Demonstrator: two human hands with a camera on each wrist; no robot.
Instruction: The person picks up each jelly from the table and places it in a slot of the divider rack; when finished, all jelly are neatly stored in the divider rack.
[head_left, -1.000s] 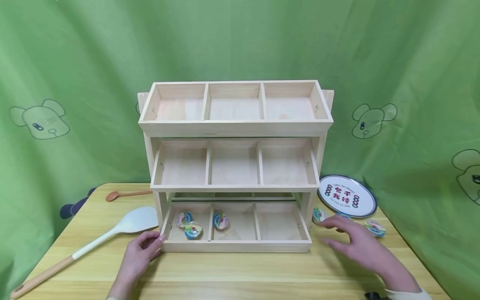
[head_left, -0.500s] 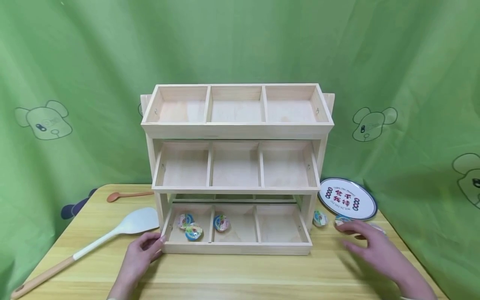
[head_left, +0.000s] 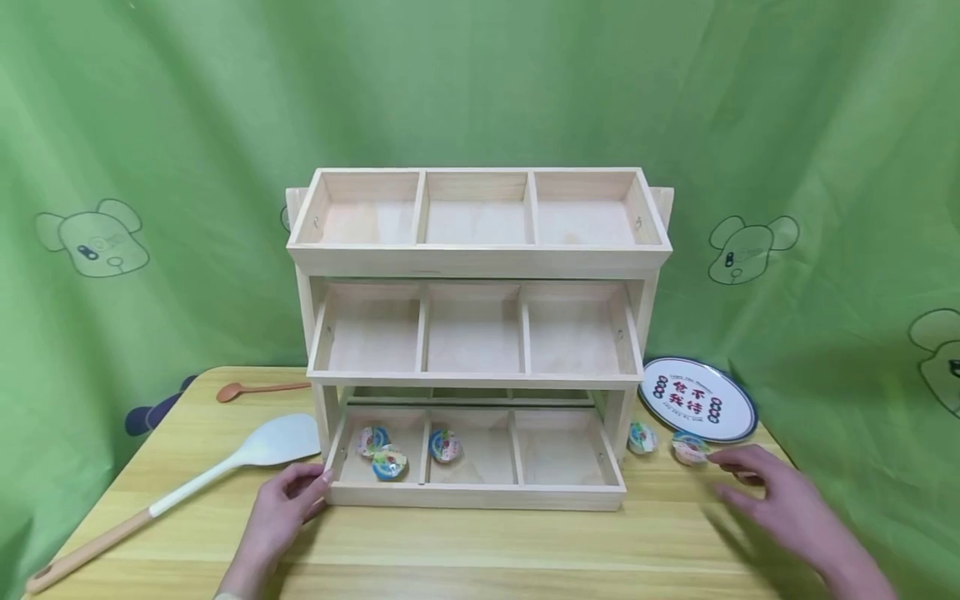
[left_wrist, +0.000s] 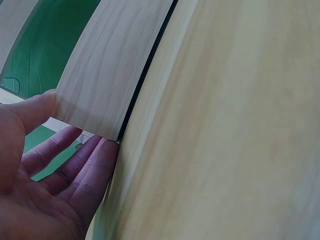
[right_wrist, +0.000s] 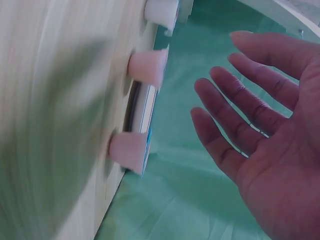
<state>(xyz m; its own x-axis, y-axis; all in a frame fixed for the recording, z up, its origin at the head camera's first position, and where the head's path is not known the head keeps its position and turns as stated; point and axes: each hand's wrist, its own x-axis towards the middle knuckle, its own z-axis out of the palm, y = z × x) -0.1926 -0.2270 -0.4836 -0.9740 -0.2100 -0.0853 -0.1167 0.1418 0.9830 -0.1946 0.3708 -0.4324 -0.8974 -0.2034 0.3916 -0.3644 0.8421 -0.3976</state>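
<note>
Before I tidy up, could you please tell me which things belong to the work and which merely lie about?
Likely the job: wooden rack, three cups inside it, cups beside it.
Apparently lying about: white spatula, orange spoon, printed plate.

open air above the tabletop cups (head_left: 690, 448), rack post (head_left: 618, 414) on their left, plate (head_left: 699, 402) close behind

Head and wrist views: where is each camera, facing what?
Head: worn on the head, faces forward and down at the shelf; left hand and right hand show.
Left wrist: worn there, faces the shelf's corner; left hand shows.
Right wrist: worn there, faces three cups; right hand shows.
Shared: cups, in head and right wrist.
</note>
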